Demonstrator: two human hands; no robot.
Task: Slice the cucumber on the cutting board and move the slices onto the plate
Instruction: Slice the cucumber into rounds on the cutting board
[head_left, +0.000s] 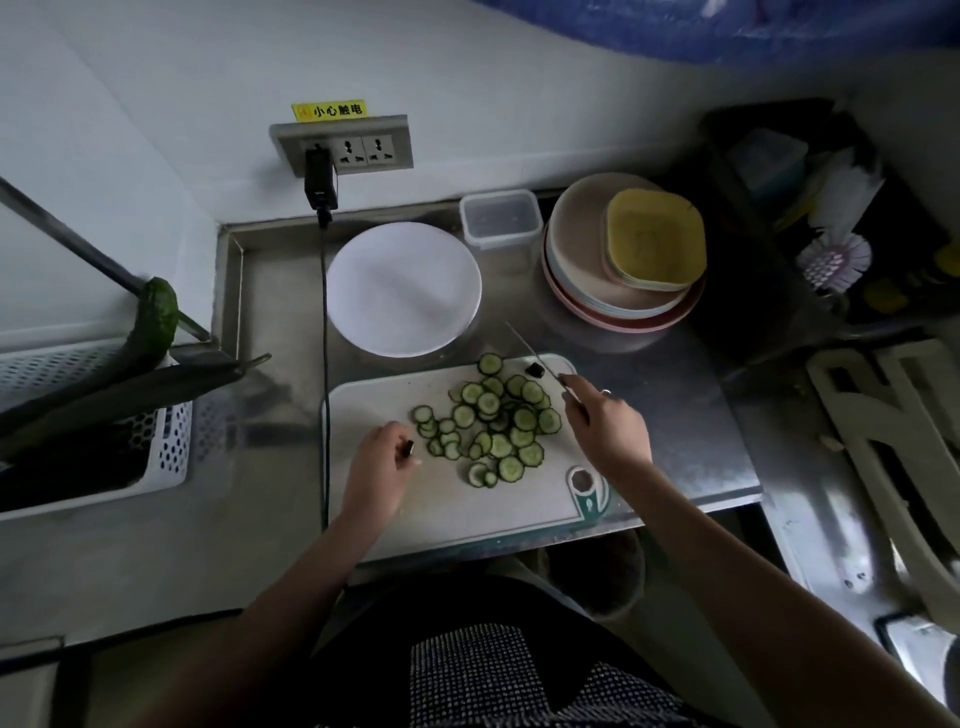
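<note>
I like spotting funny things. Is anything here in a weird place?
Yes: whole cucumbers stick out over the rim of the white basket at the left, one poking toward the counter. On the cutting board, the slices lie scattered, none spilled off.

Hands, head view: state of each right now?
Left hand: fingers pinching a small dark cucumber end piece.
Right hand: gripping the handle of a thin-bladed kitchen knife.

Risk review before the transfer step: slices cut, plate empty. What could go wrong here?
1. The right hand holds the knife close to the cucumber slices; the left hand, pinching a dark end piece, may get nicked when gathering.
2. Slices piled loosely may spill before reaching the white plate.
</note>
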